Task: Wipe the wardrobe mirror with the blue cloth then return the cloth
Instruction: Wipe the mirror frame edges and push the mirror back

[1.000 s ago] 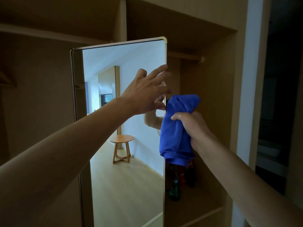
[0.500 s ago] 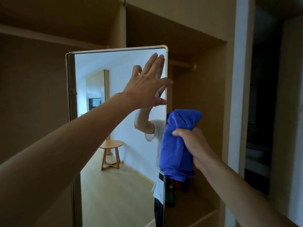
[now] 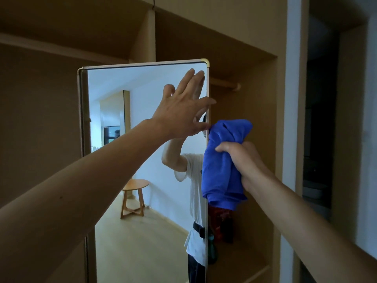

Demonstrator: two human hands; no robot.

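Note:
A tall gold-framed wardrobe mirror (image 3: 142, 123) stands out from the wooden wardrobe, angled toward me. My left hand (image 3: 183, 113) is raised with straight spread fingers against the glass near its upper right corner, the lower fingers at the right frame edge. My right hand (image 3: 244, 162) grips a bunched blue cloth (image 3: 222, 160) just beside the mirror's right edge, the cloth hanging down from my fist. The cloth's top touches or nearly touches the frame edge. The mirror reflects a person in a white shirt and a bright room.
Behind the cloth is a wardrobe shelf (image 3: 240, 262) with dark red and green items (image 3: 220, 227) on it. A hanging rail (image 3: 224, 84) runs above. A white pillar (image 3: 291, 139) and a dark opening lie to the right. The reflection shows a small round wooden stool.
My left hand rose up the mirror's right side from gripping the edge to lying flat with straight fingers. The view tilted up slightly. The right hand with the cloth stayed beside the edge.

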